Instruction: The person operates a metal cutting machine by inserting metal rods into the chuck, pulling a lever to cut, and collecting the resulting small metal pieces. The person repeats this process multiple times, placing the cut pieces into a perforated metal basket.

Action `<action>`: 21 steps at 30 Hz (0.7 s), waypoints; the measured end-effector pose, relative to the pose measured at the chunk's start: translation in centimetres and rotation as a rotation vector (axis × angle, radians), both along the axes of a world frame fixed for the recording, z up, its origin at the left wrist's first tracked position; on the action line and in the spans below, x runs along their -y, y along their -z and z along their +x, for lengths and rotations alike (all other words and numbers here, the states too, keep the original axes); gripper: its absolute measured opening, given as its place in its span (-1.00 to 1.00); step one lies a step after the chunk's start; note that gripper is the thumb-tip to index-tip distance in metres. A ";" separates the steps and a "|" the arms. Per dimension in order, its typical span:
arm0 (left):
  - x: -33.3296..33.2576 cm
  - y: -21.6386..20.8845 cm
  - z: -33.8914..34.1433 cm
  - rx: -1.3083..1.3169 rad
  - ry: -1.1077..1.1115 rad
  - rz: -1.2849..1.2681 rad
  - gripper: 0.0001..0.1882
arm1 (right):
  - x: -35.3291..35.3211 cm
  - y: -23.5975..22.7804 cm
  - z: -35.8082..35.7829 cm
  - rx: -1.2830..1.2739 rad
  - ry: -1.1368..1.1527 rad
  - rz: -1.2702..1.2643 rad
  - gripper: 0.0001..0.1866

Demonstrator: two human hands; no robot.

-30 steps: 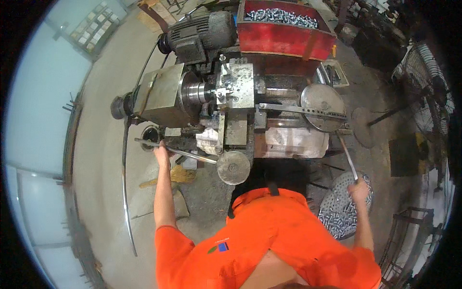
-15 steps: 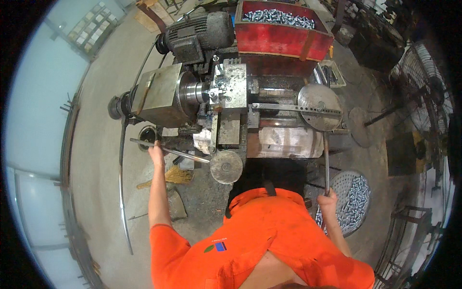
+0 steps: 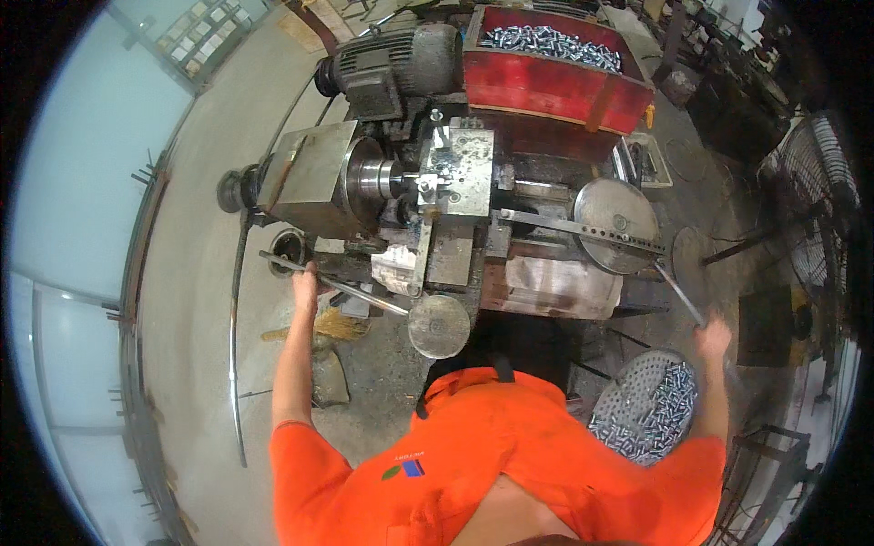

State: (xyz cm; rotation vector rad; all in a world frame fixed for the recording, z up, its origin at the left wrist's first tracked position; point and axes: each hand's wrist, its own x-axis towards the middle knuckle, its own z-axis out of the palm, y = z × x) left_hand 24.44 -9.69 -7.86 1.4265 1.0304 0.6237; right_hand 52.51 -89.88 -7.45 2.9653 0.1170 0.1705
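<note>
My left hand [image 3: 306,286] is closed around a long metal lever [image 3: 364,298], which runs to a round metal disc [image 3: 440,326] at the front of a lathe-like machine. Out to the right, my right hand [image 3: 713,337] grips a second lever [image 3: 678,289]. That one meets a larger round plate [image 3: 605,211], crossed by a flat bar with a row of holes [image 3: 583,227]. Between the two levers stands the machine's tool block [image 3: 469,173], facing a shiny round chuck [image 3: 373,178]. Whether a workpiece sits in the chuck is too small to tell.
A red bin [image 3: 555,86] of small metal parts stands behind the machine, beside a motor [image 3: 401,68]. Low at right is a perforated round tray [image 3: 624,391] with similar parts. A straw brush [image 3: 341,325] lies at left; a fan [image 3: 810,191] stands far right.
My right hand has swung its lever outward to the right and away from my body. My left hand stays on its lever. The whole view has shifted and tilted slightly.
</note>
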 end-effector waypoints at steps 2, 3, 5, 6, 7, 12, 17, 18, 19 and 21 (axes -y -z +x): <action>0.0 -0.6 0.3 -0.085 0.071 -0.025 -0.55 | 0.0 0.9 4.1 0.051 0.195 0.023 -0.27; -0.8 -0.1 -0.2 -0.118 0.117 -0.061 -0.52 | -0.4 1.5 5.2 0.175 0.238 0.015 -0.23; -2.1 0.8 -2.1 -0.047 0.109 -0.139 -0.41 | -4.4 0.7 5.3 0.186 0.170 0.077 -0.17; -2.6 1.7 -3.2 -0.007 0.038 -0.129 -0.40 | -7.1 0.1 4.3 0.195 0.139 0.110 -0.14; -3.2 2.8 -4.1 0.035 -0.028 -0.120 -0.40 | -9.3 0.1 2.5 0.344 -0.012 0.158 -0.12; -1.9 8.7 -5.4 -0.946 0.493 0.784 -0.47 | -14.3 3.7 -6.8 0.148 -0.197 0.670 -0.15; 1.4 12.1 -4.0 -1.113 0.302 0.712 -0.46 | -18.5 4.7 -12.9 -0.209 -0.133 0.727 -0.40; 3.0 13.7 -3.3 -1.137 0.149 0.600 -0.45 | -18.9 4.7 -13.3 -0.214 -0.136 0.723 -0.44; 4.7 15.5 -2.2 -1.106 -0.031 0.552 -0.45 | -19.5 4.7 -13.6 -0.225 -0.143 0.727 -0.47; 5.3 16.6 -1.6 -0.996 0.037 0.528 -0.51 | -21.3 3.2 -13.8 -0.225 -0.123 0.766 -0.52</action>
